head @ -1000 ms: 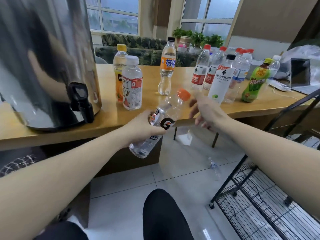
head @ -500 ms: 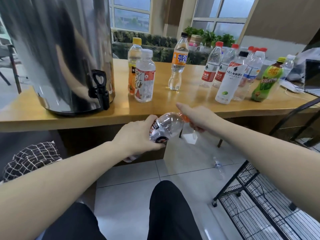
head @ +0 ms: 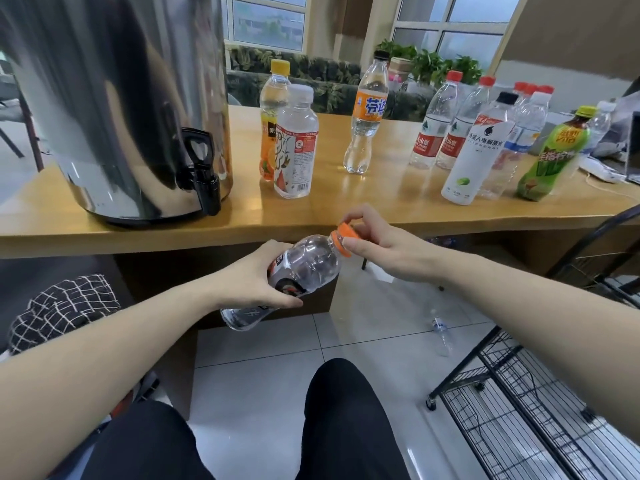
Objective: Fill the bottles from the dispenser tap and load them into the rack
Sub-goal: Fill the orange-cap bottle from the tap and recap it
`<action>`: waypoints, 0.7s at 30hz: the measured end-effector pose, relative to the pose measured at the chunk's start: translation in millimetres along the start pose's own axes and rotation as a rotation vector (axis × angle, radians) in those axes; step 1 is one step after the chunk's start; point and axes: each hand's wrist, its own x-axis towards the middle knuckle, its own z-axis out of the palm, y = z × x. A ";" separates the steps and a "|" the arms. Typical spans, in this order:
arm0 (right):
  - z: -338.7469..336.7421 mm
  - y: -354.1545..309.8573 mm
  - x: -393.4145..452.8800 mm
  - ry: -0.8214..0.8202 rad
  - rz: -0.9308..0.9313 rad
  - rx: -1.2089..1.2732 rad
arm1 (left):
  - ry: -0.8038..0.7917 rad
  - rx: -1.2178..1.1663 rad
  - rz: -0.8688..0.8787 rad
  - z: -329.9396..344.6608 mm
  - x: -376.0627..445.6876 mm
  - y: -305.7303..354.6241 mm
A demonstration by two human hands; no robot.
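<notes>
Both hands work one clear bottle [head: 304, 268] just below the counter's [head: 381, 202] front edge. Left hand [head: 256, 278] wraps its grip round the labelled middle of the bottle, fingers curled under and thumb on top, holding it tilted with the neck pointing up and to the right and the base down toward the floor. Right hand [head: 377, 247] closes its grip on the orange cap [head: 341, 239], thumb and forefinger pinching the rim while the other fingers arch above it. The cap sits at the bottle's mouth; whether it is screwed tight or already loose cannot be told.

Half a second ago the right hand covered the cap almost entirely; now the cap shows plainly between the fingertips and the wrist has turned. The bottle has stayed in the left hand at much the same tilt.

On the counter stands the steel dispenser [head: 114, 109] at left, its black tap [head: 202, 171] overhanging the edge, well apart from the held bottle. A row of other bottles stands upright behind, among them an orange-labelled bottle [head: 367, 116] and a green bottle [head: 554, 154]. The black wire rack [head: 519, 410] sits on the tiled floor at lower right, beside a small bottle lying on the floor [head: 441, 336].
</notes>
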 end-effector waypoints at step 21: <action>26.5 -79.9 79.4 0.255 -0.205 0.097 | 0.322 -0.215 -0.234 -22.6 -60.9 -56.1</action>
